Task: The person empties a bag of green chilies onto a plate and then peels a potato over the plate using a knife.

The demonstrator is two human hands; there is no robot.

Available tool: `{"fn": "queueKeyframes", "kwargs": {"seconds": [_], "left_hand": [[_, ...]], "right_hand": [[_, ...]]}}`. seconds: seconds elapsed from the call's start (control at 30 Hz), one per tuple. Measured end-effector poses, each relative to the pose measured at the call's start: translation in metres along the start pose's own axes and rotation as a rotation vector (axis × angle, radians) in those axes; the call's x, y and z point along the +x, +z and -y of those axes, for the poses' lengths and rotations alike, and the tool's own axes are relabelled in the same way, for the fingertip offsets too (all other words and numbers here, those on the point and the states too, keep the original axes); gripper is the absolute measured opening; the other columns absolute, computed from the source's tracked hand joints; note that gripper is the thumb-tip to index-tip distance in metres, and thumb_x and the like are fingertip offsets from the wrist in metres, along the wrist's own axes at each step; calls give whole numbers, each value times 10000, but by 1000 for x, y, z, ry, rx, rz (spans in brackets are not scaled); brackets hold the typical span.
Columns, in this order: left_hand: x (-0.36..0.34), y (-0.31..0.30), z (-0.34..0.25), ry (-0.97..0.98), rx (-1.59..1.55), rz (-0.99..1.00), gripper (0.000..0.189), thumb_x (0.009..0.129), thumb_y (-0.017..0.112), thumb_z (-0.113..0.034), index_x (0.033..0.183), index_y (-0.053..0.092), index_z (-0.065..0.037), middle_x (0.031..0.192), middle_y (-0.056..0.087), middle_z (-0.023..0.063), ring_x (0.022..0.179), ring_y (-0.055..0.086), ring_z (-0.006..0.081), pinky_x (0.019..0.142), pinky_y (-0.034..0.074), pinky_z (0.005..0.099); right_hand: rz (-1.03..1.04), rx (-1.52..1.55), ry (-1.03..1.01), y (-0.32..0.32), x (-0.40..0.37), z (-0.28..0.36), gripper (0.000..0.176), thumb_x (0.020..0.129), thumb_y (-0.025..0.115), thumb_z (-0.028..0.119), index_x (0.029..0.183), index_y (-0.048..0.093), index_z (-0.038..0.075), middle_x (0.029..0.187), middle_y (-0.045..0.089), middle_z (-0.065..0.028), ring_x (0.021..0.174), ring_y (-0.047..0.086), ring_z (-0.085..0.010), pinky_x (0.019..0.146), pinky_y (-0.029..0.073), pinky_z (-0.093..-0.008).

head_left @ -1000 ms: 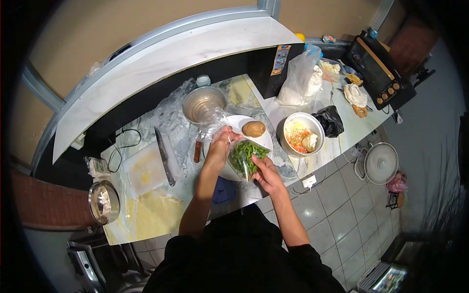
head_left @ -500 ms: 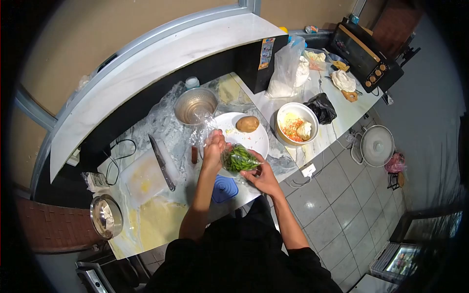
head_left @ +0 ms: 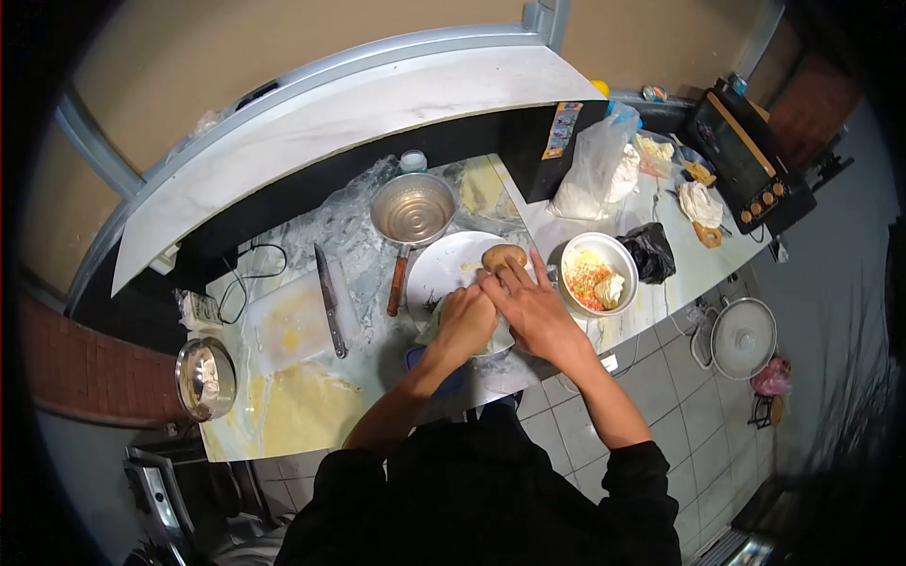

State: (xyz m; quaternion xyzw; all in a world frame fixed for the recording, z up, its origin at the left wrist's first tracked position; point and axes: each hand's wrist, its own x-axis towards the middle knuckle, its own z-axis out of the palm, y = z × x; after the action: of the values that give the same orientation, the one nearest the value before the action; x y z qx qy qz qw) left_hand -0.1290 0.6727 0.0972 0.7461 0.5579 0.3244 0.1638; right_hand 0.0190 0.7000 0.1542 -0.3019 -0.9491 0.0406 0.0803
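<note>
My left hand (head_left: pixel 465 325) is closed in a fist over the front of a white plate (head_left: pixel 440 267), gripping a clear plastic bag (head_left: pixel 427 332) that is mostly hidden beneath it. Beside it, touching its knuckles, my right hand (head_left: pixel 533 311) has its fingers stretched forward and apart, the fingertips close to a brown potato (head_left: pixel 503 257) on the plate. The green contents of the bag are largely covered by my hands. A blue lid-like square (head_left: pixel 436 374) shows partly under my left forearm.
A saucepan (head_left: pixel 412 209) stands behind the plate, its handle pointing toward me. Left are a knife (head_left: pixel 330 304) and a white cutting board (head_left: pixel 288 325). At right are a bowl of chopped food (head_left: pixel 596 275), a black bag (head_left: pixel 647 252) and a bag of white powder (head_left: pixel 590 174).
The bag with green vegetables was raised between both hands; now it is lower and mostly hidden. My right hand has moved forward beside my left, its fingers extended. The view has shifted.
</note>
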Motion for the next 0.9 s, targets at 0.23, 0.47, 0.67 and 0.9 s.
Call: {"fn": "queueKeyframes", "kwargs": {"seconds": [0.23,0.47,0.67,0.9], "left_hand": [[3,20,-9,20,262,110,114,727,554,2,815,607,52,712,615,223,656,621,395,622,500,485],[0,17,-7,-37,-78,29,148,883,480,-82,997,523,2,835,603,228,819,584,401,738,443,486],[1,17,0,21,-249,27,74,905,464,-81,936,516,-39,828,598,183,815,576,374,732,433,458],[4,32,-20,-76,122,-104,104,872,487,-60,944,560,-47,827,599,179,807,574,354,753,457,442]], "right_hand": [[15,-79,-31,14,2,-27,273,657,581,-73,927,554,-44,925,603,-212,887,588,-354,797,464,-418],[-165,212,-201,-1,-2,-71,129,675,572,-17,799,585,-48,781,605,-231,814,590,-385,772,465,-439],[24,309,-99,-13,-13,-73,293,686,618,8,954,528,-69,1000,559,-252,942,520,-398,860,428,-437],[58,46,-171,-18,-1,-58,421,701,658,19,1063,501,-130,1004,582,-292,997,552,-413,875,436,-459]]}}
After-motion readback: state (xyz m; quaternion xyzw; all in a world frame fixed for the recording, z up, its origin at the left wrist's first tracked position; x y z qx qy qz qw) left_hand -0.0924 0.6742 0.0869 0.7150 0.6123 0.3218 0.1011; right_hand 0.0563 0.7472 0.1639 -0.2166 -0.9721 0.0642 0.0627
